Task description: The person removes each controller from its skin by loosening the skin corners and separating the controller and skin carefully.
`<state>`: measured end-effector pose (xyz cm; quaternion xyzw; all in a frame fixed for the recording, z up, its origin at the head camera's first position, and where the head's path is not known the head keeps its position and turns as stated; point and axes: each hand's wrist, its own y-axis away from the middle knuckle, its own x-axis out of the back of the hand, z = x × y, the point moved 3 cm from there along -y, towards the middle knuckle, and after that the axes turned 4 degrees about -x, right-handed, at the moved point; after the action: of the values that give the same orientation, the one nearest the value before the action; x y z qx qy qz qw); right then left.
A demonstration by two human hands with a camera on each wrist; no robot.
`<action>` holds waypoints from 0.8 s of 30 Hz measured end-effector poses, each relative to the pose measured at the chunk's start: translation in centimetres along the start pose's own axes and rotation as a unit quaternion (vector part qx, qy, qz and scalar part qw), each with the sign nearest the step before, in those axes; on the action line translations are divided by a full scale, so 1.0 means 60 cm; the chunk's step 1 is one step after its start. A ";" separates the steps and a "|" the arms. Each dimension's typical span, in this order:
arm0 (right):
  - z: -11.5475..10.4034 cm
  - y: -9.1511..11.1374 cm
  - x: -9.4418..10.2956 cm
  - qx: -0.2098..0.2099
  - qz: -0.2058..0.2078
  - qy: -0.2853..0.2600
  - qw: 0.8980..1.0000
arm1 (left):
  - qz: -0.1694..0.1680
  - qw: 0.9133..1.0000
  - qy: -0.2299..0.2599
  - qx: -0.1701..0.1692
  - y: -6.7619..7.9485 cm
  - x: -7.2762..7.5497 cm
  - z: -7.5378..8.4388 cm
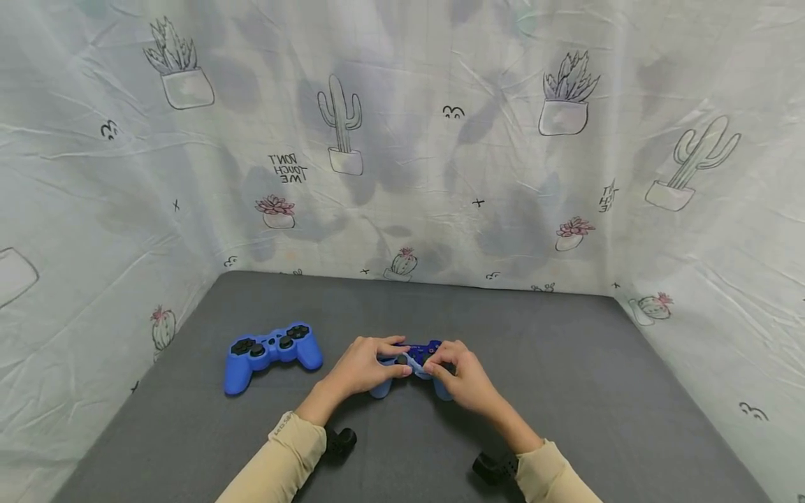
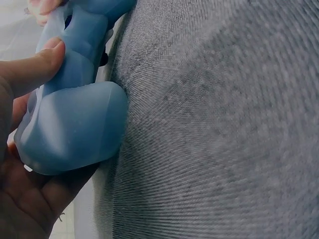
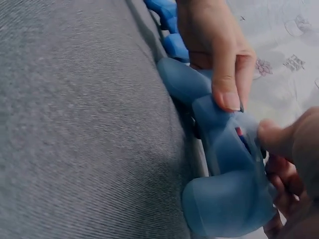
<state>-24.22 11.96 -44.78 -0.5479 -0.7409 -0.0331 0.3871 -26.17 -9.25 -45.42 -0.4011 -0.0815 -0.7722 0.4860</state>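
Observation:
A dark blue game controller (image 1: 418,353) lies on the grey surface between the hands, partly inside a translucent light blue silicone cover (image 1: 443,390). The left hand (image 1: 360,365) grips its left side, thumb on the cover's near edge. At the right, thumb and fingers of the right hand (image 1: 467,377) pinch the cover's edge. Up close, the left wrist view has the cover (image 2: 75,130) wrapped round one handle. A gap in the cover (image 3: 227,201) shows dark blue and a bit of red in the right wrist view. The fingers hide part of the controller's face.
Left of the hands rests a second controller (image 1: 237,372), bright blue with black buttons and sticks. Grey cloth (image 1: 566,391) covers the table. A pale curtain (image 1: 402,126) printed with potted plants encloses the back and sides. Black cameras sit at both wrists.

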 end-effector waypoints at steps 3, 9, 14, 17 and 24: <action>-0.008 0.003 0.000 0.012 0.058 0.044 0.997 | 0.007 1.000 0.007 -0.002 -0.001 0.001 -0.001; -0.015 0.006 0.008 -0.060 0.119 0.062 0.989 | 0.010 1.000 0.010 -0.001 -0.003 0.003 -0.003; 0.002 0.009 0.010 -0.091 0.048 0.042 0.994 | 0.002 1.000 0.009 0.003 -0.003 0.000 -0.007; 0.010 0.008 0.010 -0.090 0.018 0.023 0.996 | -0.001 1.000 0.010 0.005 -0.002 -0.001 -0.008; 0.020 0.009 0.000 -0.111 0.003 0.018 0.994 | 0.001 1.000 0.008 0.014 0.000 -0.006 -0.007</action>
<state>-24.40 12.73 -45.83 -0.5894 -0.7234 -0.1241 0.3374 -26.30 -9.22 -45.97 -0.3880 -0.0874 -0.7739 0.4928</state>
